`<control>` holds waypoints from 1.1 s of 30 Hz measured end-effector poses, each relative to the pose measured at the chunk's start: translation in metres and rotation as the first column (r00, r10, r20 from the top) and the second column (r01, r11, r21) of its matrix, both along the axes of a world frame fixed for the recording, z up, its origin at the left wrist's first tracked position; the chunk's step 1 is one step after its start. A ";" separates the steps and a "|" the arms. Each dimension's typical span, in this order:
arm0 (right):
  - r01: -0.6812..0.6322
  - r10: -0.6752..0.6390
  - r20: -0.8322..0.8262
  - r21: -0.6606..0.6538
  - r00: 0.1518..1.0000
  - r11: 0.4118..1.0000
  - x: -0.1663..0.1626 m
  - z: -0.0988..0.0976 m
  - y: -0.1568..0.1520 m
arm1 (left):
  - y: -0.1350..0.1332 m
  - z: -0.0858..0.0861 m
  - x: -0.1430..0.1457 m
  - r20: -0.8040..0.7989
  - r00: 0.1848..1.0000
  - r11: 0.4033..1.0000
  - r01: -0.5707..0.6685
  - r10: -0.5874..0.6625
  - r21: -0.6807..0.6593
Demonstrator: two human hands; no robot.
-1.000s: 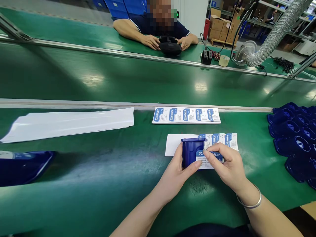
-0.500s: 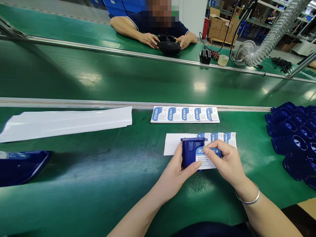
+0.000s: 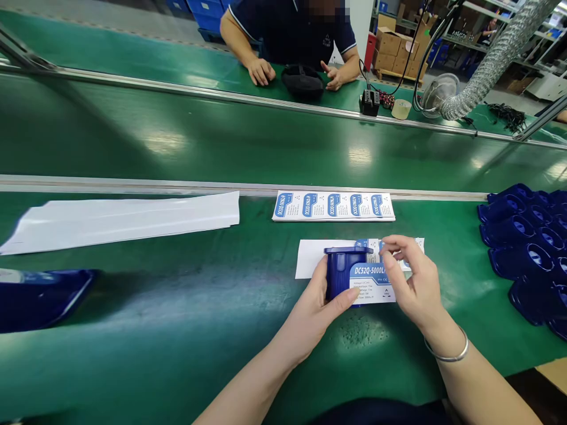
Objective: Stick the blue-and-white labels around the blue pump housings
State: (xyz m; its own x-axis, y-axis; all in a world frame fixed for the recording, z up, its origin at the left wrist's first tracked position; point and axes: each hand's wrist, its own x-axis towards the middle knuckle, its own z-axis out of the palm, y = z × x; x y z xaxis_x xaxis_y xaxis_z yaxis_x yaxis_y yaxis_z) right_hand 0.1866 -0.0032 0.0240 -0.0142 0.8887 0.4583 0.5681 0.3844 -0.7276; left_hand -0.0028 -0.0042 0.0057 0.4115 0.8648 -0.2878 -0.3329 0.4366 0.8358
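Housing point(image 3: 338, 277) glossy plastic; label point(image 3: 374, 288) smooth paper; bench point(image 3: 186, 319) glossy.

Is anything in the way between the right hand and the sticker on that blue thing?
Nothing visible stands between the right hand and the right end of the sticker. The left hand holds the blue part, its thumb overlapping only the sticker's lower left.

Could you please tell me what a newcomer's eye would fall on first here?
Probably the dark blue housing near the centre, held in the left hand, with a blue-and-white label reaching past its right side towards the right hand. Next might come the cluster of blue parts at the right edge, then the silver ribbed hose slanting across the upper right.
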 end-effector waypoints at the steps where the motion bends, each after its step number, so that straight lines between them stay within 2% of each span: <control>1: -0.009 0.008 0.020 0.070 1.000 0.997 0.001 0.001 0.000 | 0.000 0.001 0.000 0.002 1.000 0.999 -0.016 0.016 -0.034; 4: -0.161 0.138 0.120 0.204 0.983 0.966 0.000 0.003 -0.002 | 0.000 0.001 0.002 0.005 0.998 0.988 -0.064 0.065 -0.139; 7: -0.290 0.244 0.215 0.217 0.946 0.932 -0.004 0.000 -0.003 | 0.000 -0.001 0.002 0.016 0.995 0.982 -0.095 0.098 -0.164; 14: -0.322 0.239 0.333 0.222 0.912 0.920 -0.006 -0.003 -0.003 | 0.000 -0.002 0.002 0.005 0.992 0.982 -0.120 0.122 -0.145; 21: -0.406 0.310 0.365 0.224 0.878 0.886 -0.007 -0.005 -0.009 | 0.003 0.000 0.003 0.038 0.983 0.974 -0.171 0.179 -0.152; 25: -0.455 0.352 0.379 0.230 0.856 0.860 -0.012 -0.003 -0.013 | 0.005 0.002 0.002 0.076 0.971 0.965 -0.213 0.227 -0.154; 28: -0.515 0.402 0.383 0.262 0.832 0.817 -0.012 0.001 -0.017 | 0.007 0.004 0.001 0.106 0.961 0.958 -0.239 0.257 -0.156; 30: -0.474 0.392 0.288 0.318 0.874 0.821 -0.008 0.003 -0.018 | 0.007 0.004 0.000 0.099 0.954 0.951 -0.266 0.283 -0.154; 32: -0.280 0.274 0.069 0.349 0.959 0.894 -0.002 0.003 -0.016 | 0.006 0.005 -0.001 0.065 0.953 0.947 -0.283 0.296 -0.152; 33: -0.158 0.183 -0.055 0.308 0.982 0.938 0.000 0.001 -0.014 | 0.006 0.004 -0.002 0.049 0.955 0.947 -0.283 0.293 -0.151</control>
State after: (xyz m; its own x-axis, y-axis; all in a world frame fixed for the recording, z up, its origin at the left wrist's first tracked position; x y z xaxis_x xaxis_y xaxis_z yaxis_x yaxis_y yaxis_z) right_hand 0.1866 -0.0168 0.0250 -0.1047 0.6967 0.7097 0.4186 0.6782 -0.6040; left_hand -0.0047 0.0018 0.0100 0.1746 0.9022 -0.3945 -0.5168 0.4250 0.7431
